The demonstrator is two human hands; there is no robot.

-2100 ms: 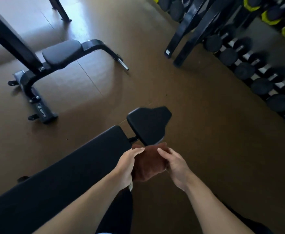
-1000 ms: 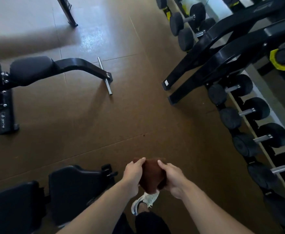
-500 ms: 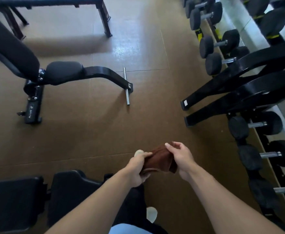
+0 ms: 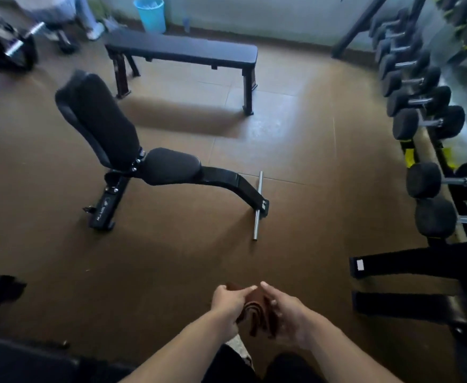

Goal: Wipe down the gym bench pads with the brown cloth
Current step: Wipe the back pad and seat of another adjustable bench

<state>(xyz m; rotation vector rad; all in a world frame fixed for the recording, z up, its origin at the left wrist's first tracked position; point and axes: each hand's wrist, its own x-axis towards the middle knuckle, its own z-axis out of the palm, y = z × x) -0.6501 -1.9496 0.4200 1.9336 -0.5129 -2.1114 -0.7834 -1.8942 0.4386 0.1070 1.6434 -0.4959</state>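
The cloth (image 4: 256,313), folded, soft and light, sits near, pinched between left hand (image 4: 228,304) and right hand (image 4: 287,313); best gripped across its folds. The incline bench (image 4: 132,150) stands far left.

Both forearms bare up to the bottom frame edge, no sleeves in view. No watch, rings or wristbands on the left hand (image 4: 228,304) or the right hand (image 4: 287,313). Legs in dark, plain black trousers (image 4: 226,366), visible between the forearms at bottom centre. One light-coloured shoe (image 4: 239,344), white or pale grey, pokes out just above the trouser leg; looks like a laced trainer, but it's blurred and half hidden so can't confirm. No markings or logos readable on clothing.
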